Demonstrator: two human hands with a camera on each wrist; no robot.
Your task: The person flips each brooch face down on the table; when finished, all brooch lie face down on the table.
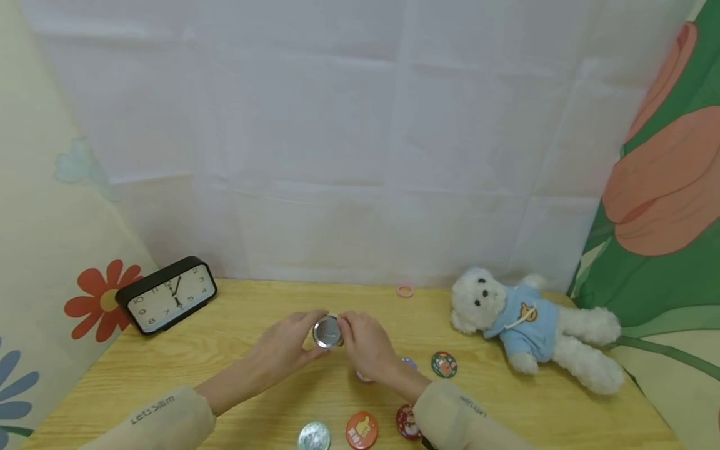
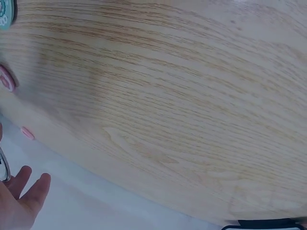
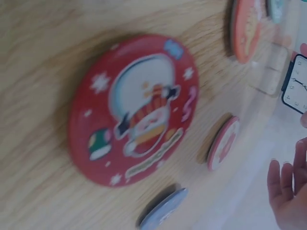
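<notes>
Both hands hold a round button badge [image 1: 327, 332] above the table, its silvery metal back turned up. On its left edge is my left hand [image 1: 288, 340], with fingers along the far side and thumb at the near side. My right hand [image 1: 368, 345] pinches the badge's right edge. In the left wrist view, part of the left hand [image 2: 24, 199] shows at the lower left corner, beside a sliver of the badge's metal rim [image 2: 4, 167]. The badge's front is hidden.
Several badges lie on the wooden table [image 1: 247, 350]: a red snowman badge [image 3: 136, 110], an orange badge [image 1: 362, 430], a teal badge [image 1: 314, 437], a dark green badge [image 1: 444, 364]. A black clock [image 1: 171, 295] stands left, a pink ring [image 1: 405, 290] behind, a white plush [image 1: 525, 322] right.
</notes>
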